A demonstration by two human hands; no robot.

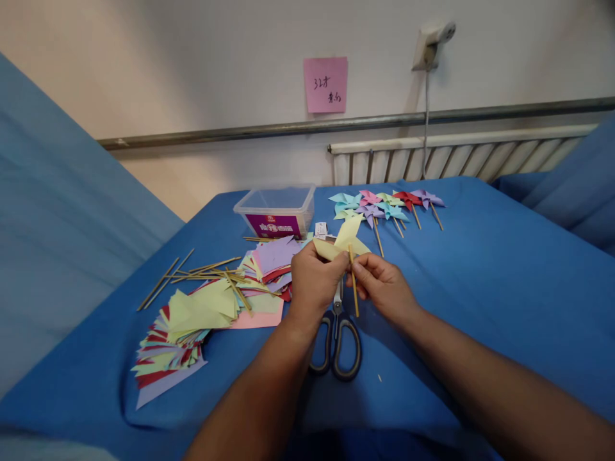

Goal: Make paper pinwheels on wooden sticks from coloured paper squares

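My left hand (314, 275) is closed on a pale yellow paper pinwheel (350, 233), its folded blades standing up above the fingers. Against the pinwheel's near side, a thin wooden stick (355, 288) points down, pinched between the thumb and fingers of my right hand (382, 282). The join between stick and paper is partly covered by my fingertips. Under my hands lies a pair of scissors (337, 339) with dark handles toward me; its blades are mostly hidden. Several finished pinwheels (369, 212) in blue, pink, green, red and purple lie on sticks at the back right.
Left of my hands spread stacks of coloured paper (204, 307) and loose wooden sticks (192, 274). A clear plastic box (276, 211) with a purple label stands behind them. Everything rests on a blue cloth-covered table (461, 288) against a wall with a metal rail (269, 130).
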